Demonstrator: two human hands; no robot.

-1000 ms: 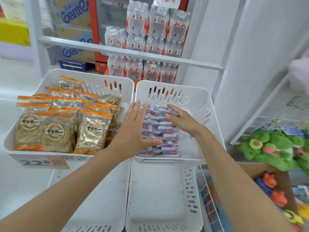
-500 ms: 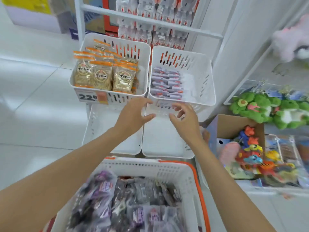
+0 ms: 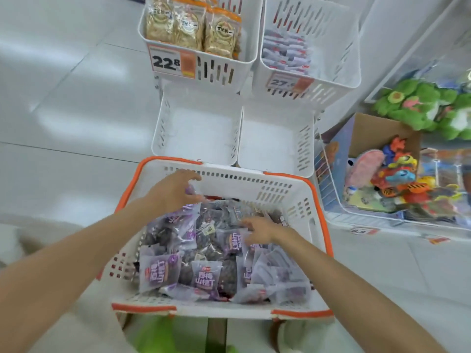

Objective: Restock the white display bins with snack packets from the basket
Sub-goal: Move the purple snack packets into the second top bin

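Observation:
A white basket with an orange rim (image 3: 229, 182) stands close in front of me, full of purple snack packets (image 3: 204, 273). My left hand (image 3: 173, 192) is at the basket's far left and pinches the top of one purple packet between thumb and fingers. My right hand (image 3: 260, 229) lies with loose fingers on the packets at the middle right. Beyond the basket two lower white bins (image 3: 163, 128) (image 3: 303, 149) show bare bottoms. Above them, the left upper bin (image 3: 219, 70) holds orange-topped seed packets and the right upper bin (image 3: 331, 80) holds small white packets.
A cardboard box of colourful toys (image 3: 397, 174) and a wire rack (image 3: 323, 171) stand right of the basket. Green plush toys (image 3: 418, 105) sit further back on the right. Glossy white floor tiles (image 3: 63, 110) spread to the left.
My view has dropped from the bins down to the basket. Both hands left the upper right bin's packets and came back and down into the basket; the left one now holds a purple packet.

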